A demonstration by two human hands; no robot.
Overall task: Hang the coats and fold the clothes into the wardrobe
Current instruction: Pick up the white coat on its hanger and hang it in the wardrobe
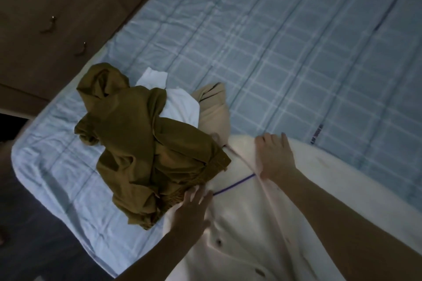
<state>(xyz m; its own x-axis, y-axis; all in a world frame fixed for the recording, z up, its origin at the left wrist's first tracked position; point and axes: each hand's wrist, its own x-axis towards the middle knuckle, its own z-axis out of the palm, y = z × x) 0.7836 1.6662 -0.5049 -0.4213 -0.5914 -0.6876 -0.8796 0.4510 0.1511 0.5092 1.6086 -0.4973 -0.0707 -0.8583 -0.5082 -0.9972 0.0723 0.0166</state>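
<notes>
At far left, brown wardrobe doors with small metal handles, close beside the bed and its blue checked cover. Near the bed's corner, an olive-brown garment heaped over a white cloth and a beige piece. Left hand flat, fingers straight, grip relaxed, touching the heap's edge and the cream coat. Coat spread across the bed, dark buttons showing, a blue line across it. Right hand pressed open-fingered on the coat's upper part.
</notes>
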